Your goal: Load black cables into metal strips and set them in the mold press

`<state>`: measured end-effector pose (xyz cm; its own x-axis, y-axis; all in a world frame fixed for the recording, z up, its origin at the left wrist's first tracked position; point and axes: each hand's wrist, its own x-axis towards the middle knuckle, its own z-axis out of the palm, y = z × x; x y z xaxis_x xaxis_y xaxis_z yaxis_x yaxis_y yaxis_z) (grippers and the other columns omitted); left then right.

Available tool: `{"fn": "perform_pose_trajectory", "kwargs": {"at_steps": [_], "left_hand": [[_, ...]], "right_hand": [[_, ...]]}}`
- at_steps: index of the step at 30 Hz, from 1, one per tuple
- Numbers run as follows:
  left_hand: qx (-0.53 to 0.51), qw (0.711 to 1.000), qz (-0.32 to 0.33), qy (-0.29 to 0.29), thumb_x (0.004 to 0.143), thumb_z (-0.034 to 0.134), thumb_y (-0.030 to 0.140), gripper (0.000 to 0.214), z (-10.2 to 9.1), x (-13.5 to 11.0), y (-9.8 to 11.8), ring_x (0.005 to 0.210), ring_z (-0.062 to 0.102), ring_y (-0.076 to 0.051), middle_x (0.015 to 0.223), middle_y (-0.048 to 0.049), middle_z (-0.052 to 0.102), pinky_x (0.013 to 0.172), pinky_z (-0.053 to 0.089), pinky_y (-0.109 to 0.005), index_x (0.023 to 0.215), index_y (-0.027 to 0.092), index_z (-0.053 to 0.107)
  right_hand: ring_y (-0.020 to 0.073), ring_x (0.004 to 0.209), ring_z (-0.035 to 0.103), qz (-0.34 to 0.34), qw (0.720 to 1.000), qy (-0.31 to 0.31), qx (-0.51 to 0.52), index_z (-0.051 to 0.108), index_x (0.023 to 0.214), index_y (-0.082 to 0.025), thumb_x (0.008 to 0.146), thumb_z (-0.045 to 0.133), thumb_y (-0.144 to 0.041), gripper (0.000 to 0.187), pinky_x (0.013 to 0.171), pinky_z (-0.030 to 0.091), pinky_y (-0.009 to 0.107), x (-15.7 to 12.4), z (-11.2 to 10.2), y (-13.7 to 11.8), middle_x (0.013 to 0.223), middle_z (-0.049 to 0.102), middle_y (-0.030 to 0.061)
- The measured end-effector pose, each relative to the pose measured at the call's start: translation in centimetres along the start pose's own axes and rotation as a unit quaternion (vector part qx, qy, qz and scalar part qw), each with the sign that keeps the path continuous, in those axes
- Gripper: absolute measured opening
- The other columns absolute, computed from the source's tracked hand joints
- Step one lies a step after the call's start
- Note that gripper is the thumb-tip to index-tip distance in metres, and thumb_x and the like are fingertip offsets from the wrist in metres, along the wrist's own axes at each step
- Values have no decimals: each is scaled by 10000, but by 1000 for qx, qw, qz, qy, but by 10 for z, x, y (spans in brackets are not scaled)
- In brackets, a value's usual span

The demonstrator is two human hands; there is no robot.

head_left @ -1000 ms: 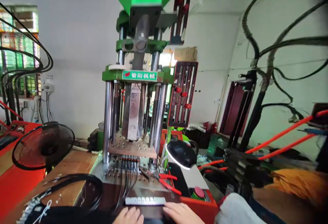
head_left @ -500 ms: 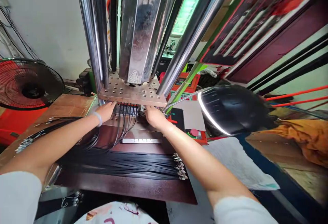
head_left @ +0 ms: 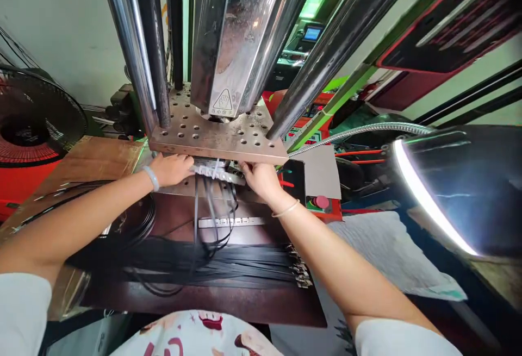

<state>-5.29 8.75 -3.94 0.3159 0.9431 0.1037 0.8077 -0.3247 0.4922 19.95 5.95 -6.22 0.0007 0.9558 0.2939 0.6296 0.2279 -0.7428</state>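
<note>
Under the front edge of the machine's perforated metal plate point(head_left: 220, 144), my two hands hold a pale slotted bar point(head_left: 218, 173) by its ends. My left hand point(head_left: 173, 170) has its fingers closed on the left end. At the right end my right hand point(head_left: 261, 179) grips with thumb and fingers, partly hidden beneath the plate. Black cables point(head_left: 212, 204) hang from the bar, blurred by motion, and loop down toward the table. A second slotted bar point(head_left: 232, 222) lies on the dark red table just below.
A bundle of black cables point(head_left: 228, 263) with metal connectors stretches across the table point(head_left: 244, 304). Thick steel columns point(head_left: 136, 46) rise from the plate. To the right are a red stop button point(head_left: 320, 202), a lit lamp point(head_left: 428, 198) and a grey cloth point(head_left: 379, 253). A fan point(head_left: 36, 117) stands left.
The slotted bar with its cables has come out from beneath the plate toward me, held in both hands. The view has shifted closer to the machine.
</note>
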Motion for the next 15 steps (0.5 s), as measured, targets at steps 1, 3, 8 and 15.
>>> {"fn": "perform_pose_trajectory", "kwargs": {"at_steps": [1,3,8,15], "left_hand": [[59,995,66,-44,841,645,387,269,3,-8,5,876,663,-249,869,-127,692,816,511,-346,850,121,683],[176,966,150,-118,821,672,401,311,9,-20,16,900,672,-311,899,-160,706,821,485,-401,967,126,672],[182,979,68,-62,935,445,455,393,-8,-44,25,791,666,-311,796,-153,692,750,462,-399,1017,133,653],[-431,880,189,-61,720,717,515,390,-25,-134,110,774,606,-228,776,-63,650,745,473,-331,909,175,700]], "right_hand": [[220,815,652,16,999,-48,13,704,751,-176,832,591,-369,238,770,512,323,-10,1,-1,779,711,60],[196,727,644,36,990,-126,50,698,706,-159,817,589,-389,279,702,507,297,-24,8,-6,718,704,49],[197,768,651,-32,997,-39,57,665,725,-155,874,531,-376,298,759,516,341,-43,7,-38,759,700,64],[202,1033,662,-366,926,49,84,657,1058,-245,930,503,-323,215,907,538,417,-113,-69,-138,1102,697,56]]}}
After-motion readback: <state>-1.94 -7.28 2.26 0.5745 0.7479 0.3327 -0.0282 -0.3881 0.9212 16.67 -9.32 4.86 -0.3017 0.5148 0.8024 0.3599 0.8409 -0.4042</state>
